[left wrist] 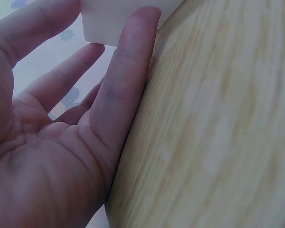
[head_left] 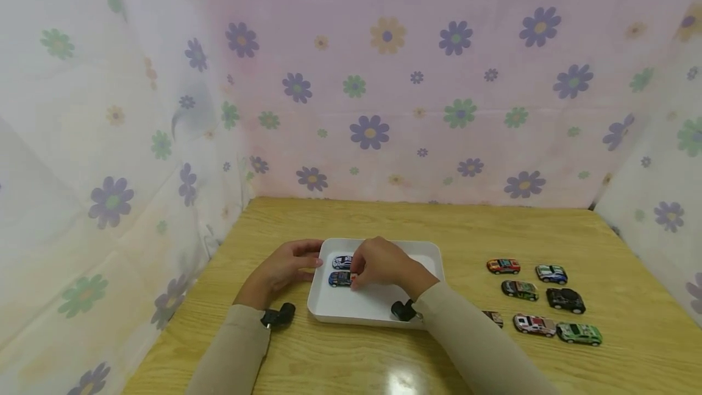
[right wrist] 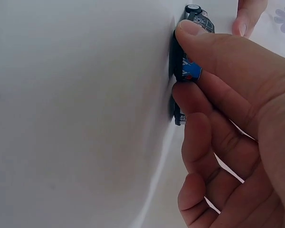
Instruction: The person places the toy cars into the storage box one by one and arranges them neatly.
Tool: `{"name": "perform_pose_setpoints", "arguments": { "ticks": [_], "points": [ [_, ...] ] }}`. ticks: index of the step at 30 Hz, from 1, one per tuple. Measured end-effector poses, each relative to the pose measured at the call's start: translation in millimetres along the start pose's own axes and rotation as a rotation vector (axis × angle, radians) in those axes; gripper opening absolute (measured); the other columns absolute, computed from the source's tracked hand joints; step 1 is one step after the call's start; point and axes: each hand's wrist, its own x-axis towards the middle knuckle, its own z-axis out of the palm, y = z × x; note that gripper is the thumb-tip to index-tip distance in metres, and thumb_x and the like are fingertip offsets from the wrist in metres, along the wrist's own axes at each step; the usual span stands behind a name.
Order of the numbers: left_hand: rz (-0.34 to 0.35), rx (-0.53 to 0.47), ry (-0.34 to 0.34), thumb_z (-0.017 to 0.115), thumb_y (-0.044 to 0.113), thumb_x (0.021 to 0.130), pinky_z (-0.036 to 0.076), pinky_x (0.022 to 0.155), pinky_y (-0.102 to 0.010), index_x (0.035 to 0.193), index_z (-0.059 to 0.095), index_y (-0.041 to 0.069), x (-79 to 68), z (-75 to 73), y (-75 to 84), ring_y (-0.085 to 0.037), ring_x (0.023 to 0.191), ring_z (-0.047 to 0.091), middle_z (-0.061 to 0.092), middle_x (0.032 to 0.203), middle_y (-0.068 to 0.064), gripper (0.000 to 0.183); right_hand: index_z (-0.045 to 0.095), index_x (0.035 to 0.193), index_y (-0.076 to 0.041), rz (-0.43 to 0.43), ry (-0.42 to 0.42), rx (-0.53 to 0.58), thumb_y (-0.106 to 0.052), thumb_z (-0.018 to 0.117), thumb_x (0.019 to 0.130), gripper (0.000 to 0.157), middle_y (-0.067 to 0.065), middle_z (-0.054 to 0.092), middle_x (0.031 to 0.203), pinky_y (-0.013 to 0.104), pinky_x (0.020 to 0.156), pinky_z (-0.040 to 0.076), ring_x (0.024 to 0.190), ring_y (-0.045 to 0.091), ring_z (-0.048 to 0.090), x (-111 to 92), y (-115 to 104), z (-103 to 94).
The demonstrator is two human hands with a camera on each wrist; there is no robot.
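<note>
My right hand pinches a blue and black toy car between thumb and fingers, low over the floor of a white tray. Just beyond that car in the head view, a white and blue toy car sits in the tray, partly behind my fingers. The left hand is at the tray's left side, its fingers spread and fairly straight. In the left wrist view, fingertips of that hand meet the tray wall.
To the tray's right on the wooden table stand several toy cars, among them a red-orange one, a black one and a green one. A brown car is partly hidden by my right sleeve. Flowered cloth hangs behind.
</note>
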Motion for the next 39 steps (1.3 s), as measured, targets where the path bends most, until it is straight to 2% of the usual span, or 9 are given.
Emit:
{"name": "perform_pose_setpoints", "arguments": {
  "ticks": [9,16,20,25,28,34,39],
  "points": [
    [-0.007,0.003,0.004,0.075,0.011,0.095,0.061,0.096,-0.045,0.149,0.053,0.008,-1.2,-1.0,1.0,-0.028,0.131,0.058,0.055,0.151,-0.015,0.059,0.080,0.084,-0.028,0.020,-0.002,-0.033,-0.036,0.095,0.074,0.021,-0.016,0.069,0.078,0.026,0.073,0.053,0.077,0.007,0.062,2,-2,-0.4],
    [0.010,-0.001,-0.007,0.074,0.006,0.094,0.061,0.095,-0.047,0.155,0.048,0.018,-2.2,-4.5,0.2,-0.032,0.136,0.054,0.047,0.157,-0.014,0.068,0.080,0.084,-0.029,-0.007,0.002,-0.049,-0.039,0.095,0.073,0.021,-0.018,0.068,0.077,0.025,0.070,0.053,0.077,0.006,0.062,2,-5,-2.2],
    [0.019,0.005,-0.025,0.073,0.007,0.095,0.061,0.095,-0.047,0.155,0.049,0.017,-0.6,-4.9,-0.6,-0.031,0.134,0.055,0.046,0.157,-0.015,0.065,0.080,0.086,-0.029,-0.018,0.005,-0.062,-0.040,0.095,0.073,0.022,-0.018,0.068,0.078,0.025,0.071,0.052,0.078,0.006,0.061,-1,-4,-5.2],
    [0.011,-0.002,-0.030,0.073,0.009,0.096,0.061,0.094,-0.045,0.149,0.057,0.013,2.9,-3.3,-1.9,-0.027,0.130,0.060,0.049,0.157,-0.013,0.055,0.081,0.090,-0.027,-0.021,0.006,-0.052,-0.037,0.094,0.076,0.021,-0.017,0.068,0.081,0.026,0.070,0.052,0.079,0.008,0.061,-7,0,-13.8],
    [0.011,-0.002,-0.013,0.074,0.008,0.095,0.062,0.093,-0.045,0.146,0.060,0.014,3.5,-3.3,-2.8,-0.027,0.128,0.062,0.050,0.156,-0.012,0.053,0.082,0.093,-0.025,-0.039,0.012,-0.033,-0.034,0.093,0.078,0.020,-0.016,0.068,0.081,0.027,0.070,0.053,0.079,0.009,0.061,-11,0,-20.0],
    [0.014,-0.005,-0.013,0.075,0.010,0.095,0.061,0.094,-0.045,0.146,0.060,0.014,4.3,-3.7,-4.2,-0.028,0.128,0.062,0.050,0.156,-0.012,0.054,0.083,0.099,-0.020,-0.073,0.028,0.003,-0.029,0.091,0.081,0.021,-0.017,0.071,0.084,0.028,0.071,0.055,0.080,0.008,0.063,-22,2,-30.9],
    [0.006,-0.002,-0.001,0.075,0.011,0.095,0.062,0.094,-0.044,0.146,0.060,0.017,4.4,-3.7,-5.3,-0.028,0.129,0.062,0.051,0.156,-0.010,0.054,0.083,0.101,-0.019,-0.050,0.030,0.037,-0.028,0.090,0.082,0.022,-0.017,0.072,0.087,0.028,0.075,0.056,0.083,0.008,0.064,-33,7,-32.5]
  ]
}}
